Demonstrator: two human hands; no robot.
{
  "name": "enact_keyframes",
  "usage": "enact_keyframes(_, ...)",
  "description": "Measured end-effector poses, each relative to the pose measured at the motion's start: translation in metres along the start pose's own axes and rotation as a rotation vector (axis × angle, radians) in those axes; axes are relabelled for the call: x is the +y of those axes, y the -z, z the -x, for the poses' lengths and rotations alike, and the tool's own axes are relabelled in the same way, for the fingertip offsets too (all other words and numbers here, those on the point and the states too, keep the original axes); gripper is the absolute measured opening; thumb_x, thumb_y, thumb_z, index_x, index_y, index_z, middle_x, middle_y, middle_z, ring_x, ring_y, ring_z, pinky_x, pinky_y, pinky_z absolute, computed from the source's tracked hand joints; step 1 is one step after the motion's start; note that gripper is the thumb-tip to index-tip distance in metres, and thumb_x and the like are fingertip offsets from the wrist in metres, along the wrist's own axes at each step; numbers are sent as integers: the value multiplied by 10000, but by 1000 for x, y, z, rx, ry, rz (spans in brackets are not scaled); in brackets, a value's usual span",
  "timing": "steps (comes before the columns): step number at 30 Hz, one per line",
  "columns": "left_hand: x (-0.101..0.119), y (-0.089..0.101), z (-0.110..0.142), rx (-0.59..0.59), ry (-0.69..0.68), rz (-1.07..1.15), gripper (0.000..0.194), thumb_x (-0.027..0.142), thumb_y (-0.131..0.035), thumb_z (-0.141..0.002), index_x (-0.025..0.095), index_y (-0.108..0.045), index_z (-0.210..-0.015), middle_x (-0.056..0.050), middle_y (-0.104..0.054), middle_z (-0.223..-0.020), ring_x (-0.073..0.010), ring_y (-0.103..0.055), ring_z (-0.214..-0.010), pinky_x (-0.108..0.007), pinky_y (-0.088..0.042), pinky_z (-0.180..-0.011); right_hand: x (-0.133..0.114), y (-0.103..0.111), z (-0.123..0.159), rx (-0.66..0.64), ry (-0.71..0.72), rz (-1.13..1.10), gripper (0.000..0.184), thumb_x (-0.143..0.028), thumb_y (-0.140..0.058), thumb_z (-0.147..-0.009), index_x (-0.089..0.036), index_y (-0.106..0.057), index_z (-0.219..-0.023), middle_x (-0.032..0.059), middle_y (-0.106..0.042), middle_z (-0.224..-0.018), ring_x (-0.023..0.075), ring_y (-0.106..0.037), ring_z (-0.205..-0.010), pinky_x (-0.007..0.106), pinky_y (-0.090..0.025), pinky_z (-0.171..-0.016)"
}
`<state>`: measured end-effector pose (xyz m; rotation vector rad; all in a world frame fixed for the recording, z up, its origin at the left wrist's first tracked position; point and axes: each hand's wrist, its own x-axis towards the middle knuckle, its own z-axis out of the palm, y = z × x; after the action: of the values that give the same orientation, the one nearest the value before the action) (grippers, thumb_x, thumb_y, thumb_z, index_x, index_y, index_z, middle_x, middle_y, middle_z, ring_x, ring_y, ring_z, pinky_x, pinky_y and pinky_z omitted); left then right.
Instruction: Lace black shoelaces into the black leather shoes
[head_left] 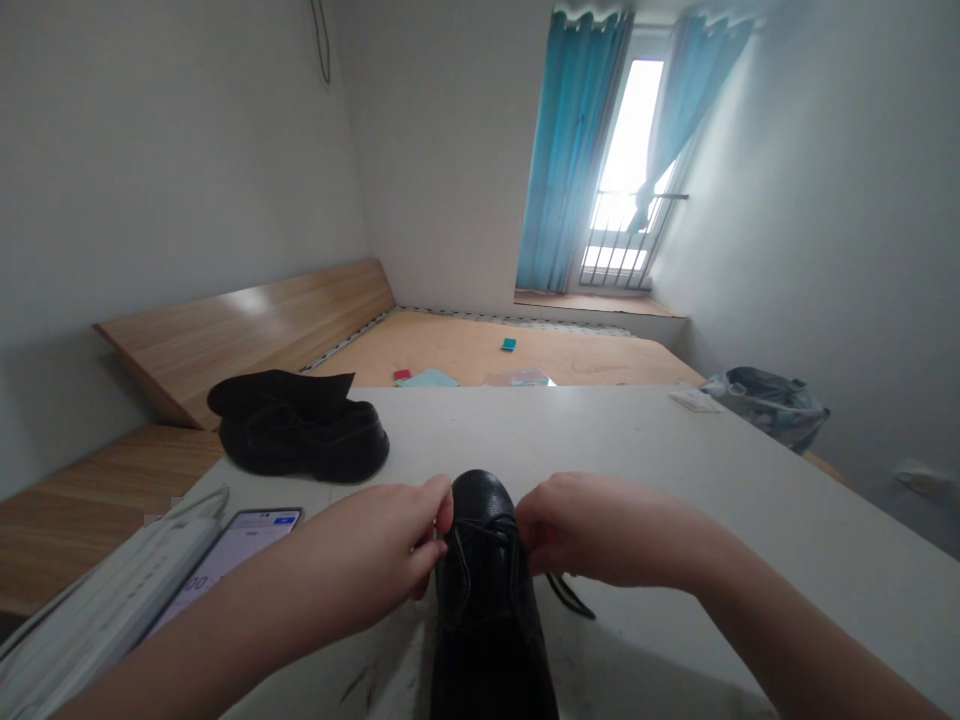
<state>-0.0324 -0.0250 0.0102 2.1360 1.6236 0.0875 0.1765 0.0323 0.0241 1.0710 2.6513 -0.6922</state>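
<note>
A wide bed (pixel 480 335) with a wooden headboard (pixel 277 320) fills the far side of the room, beyond both hands. Farther off and over to their right, blue curtains (pixel 574 150) hang at the bright window. In front of the bed is the white desk (pixel 600 435), with the person's hands working low above its near part. Past the desk's far right edge, well away from the right hand, there's a bin (pixel 772 400), its pale liner bag draped over the sides around a dark mouth.

Ahead of the left hand and off to its left sits a second black shoe (pixel 307 440), a flat dark piece (pixel 281 392) lying across the top of it. The first black shoe (pixel 484 600) stands right between the hands, toe pointing away, its opening end back toward the person. The left hand (pixel 397 530) is at its left edge, the right hand (pixel 581 525) at its right; both have their fingers drawn in narrow by the lacing, though whether they're pinching lace I can't tell. Left of the left forearm, which partly covers it, lies a lit phone (pixel 217 560). Just below the right hand, a loose dark lace (pixel 571 597) trails out.
</note>
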Motion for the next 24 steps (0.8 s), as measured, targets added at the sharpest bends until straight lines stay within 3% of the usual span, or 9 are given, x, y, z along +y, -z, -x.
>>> enact_keyframes(2,1,0,0,-23,-26,8,72,266,-417,-878,236,-472,-843,-1,-659,-736,-195,-596,-677,-265,-340,-564,-1,-1,3,6,-7,-32,43,-165,-580,-744,-202,-559,-744,-37,-604,-635,111,-504,-556,224,-302,-486)
enact_keyframes(6,4,0,-1,-62,-86,20,140,242,-357,-901,233,-491,-858,-4,-632,-750,-187,-579,-664,-263,-357,-571,0,-2,7,30,68,-47,223,-133,-529,-773,-217,-526,-979,5,-653,-775,139,-556,-630,224,-293,-494)
enact_keyframes(10,2,-2,0,-73,-98,24,212,227,-353,-902,236,-556,-844,-9,-644,-764,-190,-586,-692,-267,-369,-596,-4,0,10,15,97,8,157,-175,-442,-873,-216,-529,-997,23,-629,-781,140,-514,-598,244,-274,-494)
enact_keyframes(13,2,-3,2,-56,-103,5,258,239,-338,-917,234,-592,-870,-25,-672,-827,-202,-607,-748,-289,-388,-656,-10,-1,13,56,51,4,220,-362,-404,-951,-207,-555,-912,37,-637,-777,159,-531,-624,264,-277,-514)
enact_keyframes(16,11,-6,3,-23,-64,-33,274,360,-377,-917,233,-613,-859,-43,-689,-855,-231,-624,-776,-309,-375,-639,-18,-7,16,131,13,8,355,-549,-475,-892,-208,-572,-891,51,-664,-823,194,-576,-697,268,-292,-528)
enact_keyframes(19,22,-9,3,37,21,-84,207,373,-460,-847,235,-607,-799,-43,-689,-781,-253,-629,-719,-313,-329,-565,-23,-12,17,174,-45,76,218,-406,-556,-818,-196,-587,-863,51,-675,-777,194,-592,-658,265,-264,-497)
enact_keyframes(24,26,-13,5,65,45,-165,200,156,-419,-765,220,-608,-780,-63,-700,-762,-273,-659,-739,-327,-350,-584,-27,-15,19,189,-68,197,79,-208,-537,-762,-173,-606,-777,58,-686,-702,182,-605,-583,273,-206,-455)
